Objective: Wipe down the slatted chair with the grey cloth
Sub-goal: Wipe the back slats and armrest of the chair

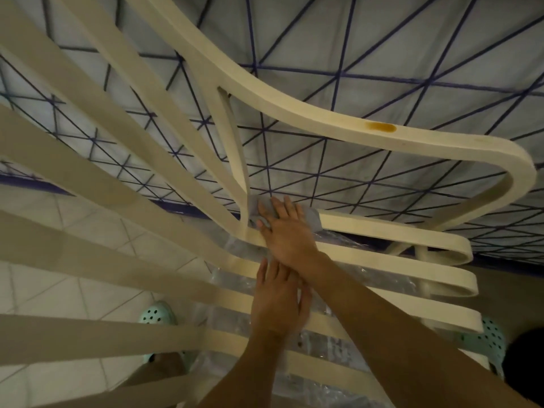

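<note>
The cream slatted chair (382,231) fills the head view, its curved slats running from lower left to right. The grey cloth (312,217) lies on a slat near the joint at the centre. My right hand (287,231) presses flat on the cloth with straight fingers, covering most of it. My left hand (278,298) rests flat on a nearer slat just below the right wrist, fingers straight. An amber stain (381,127) marks the upper curved arm of the chair.
A white sheet with a blue line pattern (353,69) lies behind the chair. Crinkled clear plastic (382,278) shows under the slats. Pale floor tiles (73,219) lie at the left. Mint-green perforated clogs (157,313) (485,343) show below.
</note>
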{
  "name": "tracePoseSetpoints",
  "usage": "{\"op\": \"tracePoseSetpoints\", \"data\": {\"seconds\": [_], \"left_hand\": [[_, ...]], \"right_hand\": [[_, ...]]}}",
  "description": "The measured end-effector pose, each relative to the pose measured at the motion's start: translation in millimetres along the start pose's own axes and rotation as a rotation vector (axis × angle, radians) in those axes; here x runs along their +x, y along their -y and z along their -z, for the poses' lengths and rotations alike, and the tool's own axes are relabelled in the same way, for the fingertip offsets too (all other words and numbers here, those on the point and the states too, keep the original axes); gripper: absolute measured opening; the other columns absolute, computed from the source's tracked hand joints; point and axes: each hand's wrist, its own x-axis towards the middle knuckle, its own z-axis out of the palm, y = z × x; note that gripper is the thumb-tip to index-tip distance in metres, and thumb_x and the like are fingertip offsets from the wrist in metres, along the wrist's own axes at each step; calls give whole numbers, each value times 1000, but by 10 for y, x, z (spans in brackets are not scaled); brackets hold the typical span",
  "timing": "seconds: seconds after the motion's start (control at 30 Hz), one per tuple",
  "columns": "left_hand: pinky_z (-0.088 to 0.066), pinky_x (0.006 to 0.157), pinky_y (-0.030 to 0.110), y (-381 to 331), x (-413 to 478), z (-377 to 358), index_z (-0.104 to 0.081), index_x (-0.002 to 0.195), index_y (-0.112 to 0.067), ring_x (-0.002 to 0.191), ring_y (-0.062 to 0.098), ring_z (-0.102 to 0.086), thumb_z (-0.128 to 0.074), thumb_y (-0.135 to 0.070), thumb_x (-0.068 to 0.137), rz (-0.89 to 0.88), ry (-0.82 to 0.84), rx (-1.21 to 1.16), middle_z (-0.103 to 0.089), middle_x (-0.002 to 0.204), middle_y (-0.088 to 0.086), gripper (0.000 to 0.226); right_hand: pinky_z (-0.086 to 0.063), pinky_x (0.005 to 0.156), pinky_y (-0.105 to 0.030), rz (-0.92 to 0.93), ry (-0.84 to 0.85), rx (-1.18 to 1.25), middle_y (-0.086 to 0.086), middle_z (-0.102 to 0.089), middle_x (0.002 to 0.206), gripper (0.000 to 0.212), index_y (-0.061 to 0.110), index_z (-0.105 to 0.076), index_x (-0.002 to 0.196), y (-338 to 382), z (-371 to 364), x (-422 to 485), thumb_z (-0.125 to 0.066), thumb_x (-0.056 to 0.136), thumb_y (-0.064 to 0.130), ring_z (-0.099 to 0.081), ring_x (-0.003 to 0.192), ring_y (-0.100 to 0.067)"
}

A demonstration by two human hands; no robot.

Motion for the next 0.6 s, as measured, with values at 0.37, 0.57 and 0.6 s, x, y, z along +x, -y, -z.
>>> {"op": "tracePoseSetpoints", "data": {"seconds": [0.37, 0.57, 0.6], "left_hand": [[-3, 119, 38, 3, 2, 35, -17, 154, -25, 149, 10, -1, -27, -41, 99, 30, -57, -105, -9, 162, -8, 58], [2, 120, 36, -66, -27, 140, -13, 154, -29, 148, 6, 7, -25, -39, 101, 22, -3, -158, 2, 162, -14, 56], [0, 120, 37, -59, -17, 201, -15, 154, -29, 148, 6, 6, -27, -38, 101, 30, 25, -180, 0, 162, -14, 55]], "right_hand": [[-7, 117, -30, 116, 77, 283, 2, -24, 160, 43, 28, -38, 148, -461, 400, -185, -32, 106, 35, -14, 148, -16], [0, 118, -31, -27, 67, 99, 6, -14, 162, 91, 31, -25, 151, -1031, 574, -753, 5, 80, 78, -8, 149, -14], [1, 118, -30, -55, 64, 109, 9, -11, 161, 103, 32, -23, 152, -1069, 610, -842, 11, 70, 84, -6, 149, -13]]}}
